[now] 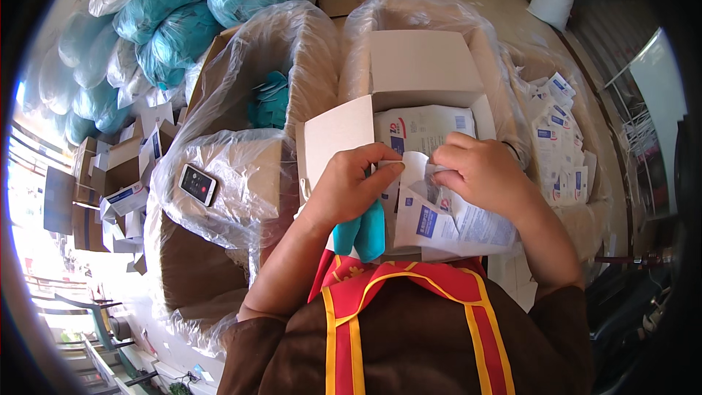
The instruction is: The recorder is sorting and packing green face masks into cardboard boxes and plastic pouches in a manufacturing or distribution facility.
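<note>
In front of my chest I hold a small white packet point(426, 221) with a blue printed panel, its upper edge bent apart. My left hand point(349, 184) is closed, pinching the packet's top edge between thumb and forefinger. Thin teal pieces point(363, 232) hang below that hand; whether its lower fingers grip them is hidden. My right hand point(479, 174) is closed on the other side of the packet's mouth. Right behind both hands stands an open white-inside carton point(424, 66), with flat white packages point(431, 123) lying in it.
Left of the carton, a plastic-lined box point(307, 51) holds more teal pieces point(270, 100). A phone point(197, 184) lies on a plastic-covered carton point(252, 175). White packets point(559, 132) fill a lined box at right. Bags of teal pieces point(175, 22) and empty small boxes point(124, 197) are piled left.
</note>
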The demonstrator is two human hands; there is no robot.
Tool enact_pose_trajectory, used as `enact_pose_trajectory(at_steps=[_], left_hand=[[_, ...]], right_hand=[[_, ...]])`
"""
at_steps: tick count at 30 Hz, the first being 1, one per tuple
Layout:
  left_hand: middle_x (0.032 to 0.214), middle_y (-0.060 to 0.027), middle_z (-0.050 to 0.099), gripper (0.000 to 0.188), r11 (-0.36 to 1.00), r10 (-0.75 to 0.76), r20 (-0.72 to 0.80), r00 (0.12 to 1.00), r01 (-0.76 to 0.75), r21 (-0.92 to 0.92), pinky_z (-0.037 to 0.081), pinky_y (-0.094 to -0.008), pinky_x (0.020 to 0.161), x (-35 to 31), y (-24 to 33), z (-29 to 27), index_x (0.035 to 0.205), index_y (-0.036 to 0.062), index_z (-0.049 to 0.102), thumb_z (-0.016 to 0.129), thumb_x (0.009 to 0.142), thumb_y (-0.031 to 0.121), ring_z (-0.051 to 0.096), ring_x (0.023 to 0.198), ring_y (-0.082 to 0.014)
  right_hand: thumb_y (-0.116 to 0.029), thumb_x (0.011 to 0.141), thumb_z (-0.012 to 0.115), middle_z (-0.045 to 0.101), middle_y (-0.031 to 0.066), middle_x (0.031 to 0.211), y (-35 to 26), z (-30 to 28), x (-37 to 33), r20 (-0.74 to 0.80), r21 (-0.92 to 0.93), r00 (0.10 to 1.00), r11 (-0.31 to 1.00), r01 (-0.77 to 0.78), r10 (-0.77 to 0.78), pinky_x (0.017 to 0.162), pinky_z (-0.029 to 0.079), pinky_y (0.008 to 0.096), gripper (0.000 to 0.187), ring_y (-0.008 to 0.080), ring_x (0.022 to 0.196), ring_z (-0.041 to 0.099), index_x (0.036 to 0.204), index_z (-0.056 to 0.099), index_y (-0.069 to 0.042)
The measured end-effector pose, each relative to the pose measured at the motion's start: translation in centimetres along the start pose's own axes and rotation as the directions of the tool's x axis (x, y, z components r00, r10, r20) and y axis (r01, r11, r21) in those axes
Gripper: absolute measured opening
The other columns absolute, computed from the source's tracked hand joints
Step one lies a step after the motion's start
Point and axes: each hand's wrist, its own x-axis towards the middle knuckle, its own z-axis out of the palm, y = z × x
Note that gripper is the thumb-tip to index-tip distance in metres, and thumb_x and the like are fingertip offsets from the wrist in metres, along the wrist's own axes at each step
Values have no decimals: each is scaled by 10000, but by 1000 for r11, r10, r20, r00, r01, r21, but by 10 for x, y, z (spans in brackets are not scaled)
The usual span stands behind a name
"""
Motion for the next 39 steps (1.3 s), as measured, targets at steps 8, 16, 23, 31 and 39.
enact_pose_trajectory(at_steps=[8,16,23,31,39], left_hand=[[846,-51,672,148,992,113,108,988,-106,-69,485,-242,731,-9,12,3,1044,-35,671,611,944,56,587,820,-77],[829,-21,634,186,959,70,217,974,-6,-282,464,-249,697,-9,-4,-3,1085,-22,647,566,955,85,547,779,-77],[973,-43,670,239,951,-34,383,923,148,-271,474,-241,811,-8,7,-12,1170,-44,614,536,947,-3,586,900,-85],[807,-100,673,131,991,54,149,987,-71,114,493,-283,678,-11,15,4,976,-12,654,604,876,56,623,747,-141],[782,-62,647,79,998,62,1,998,-62,-18,476,-261,657,-14,17,14,931,-5,638,627,903,68,589,726,-103]], right_hand=[[-155,759,769,605,69,832,-6,-3,0,-61,183,998,982,42,-31,621,499,381,184,290,696,635,841,626,-72],[-121,760,765,591,75,754,-15,-9,-2,-37,277,997,958,75,-68,615,487,371,159,293,688,622,807,629,-55],[-102,770,750,596,86,756,-12,-5,-5,-21,323,999,945,50,-46,623,488,372,146,296,693,625,808,622,-43],[-126,763,742,627,91,802,-18,5,-4,16,151,997,985,77,-80,665,532,384,180,307,742,658,891,641,-50],[-85,726,707,600,66,817,-24,11,-4,-124,60,981,986,157,-148,633,544,364,176,260,722,659,885,631,-79]])
